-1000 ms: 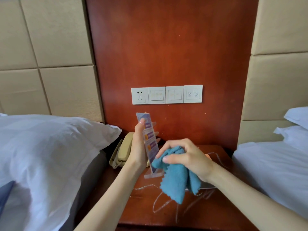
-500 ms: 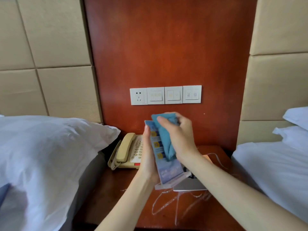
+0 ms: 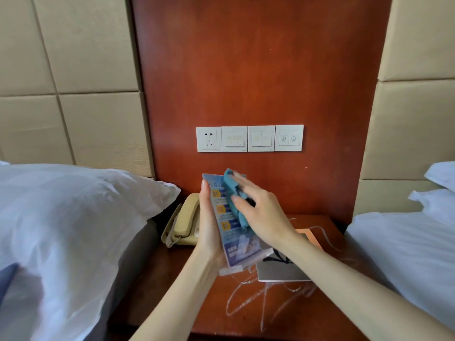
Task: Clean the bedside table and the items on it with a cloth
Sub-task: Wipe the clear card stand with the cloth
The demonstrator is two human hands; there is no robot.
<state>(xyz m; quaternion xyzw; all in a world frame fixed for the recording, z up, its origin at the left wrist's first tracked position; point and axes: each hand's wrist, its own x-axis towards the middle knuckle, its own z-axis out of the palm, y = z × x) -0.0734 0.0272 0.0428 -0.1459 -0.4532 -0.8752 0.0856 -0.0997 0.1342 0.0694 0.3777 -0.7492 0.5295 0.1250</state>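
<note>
While our left hand [image 3: 209, 225] holds the acrylic sign stand [image 3: 232, 230] lifted off the bench [image 3: 202, 303], its long axis runs steeply up and away from us, the clear foot lowest and nearest, the top edge tilted back toward the switch panel [image 3: 250, 138]. Our left fingers [image 3: 204, 190] are clamped along the stand's left edge. Right of the stand, and the nearer of the two to its printed face, our right hand [image 3: 263, 215] presses the blue cloth [image 3: 234, 195] flat against the upper half of that face, fingers spread and half open, with the cloth bunched beneath them. We judge the wipe should travel down the long axis toward the foot. Left of the stand, the beige telephone [image 3: 183, 222] sits on the bench.
</note>
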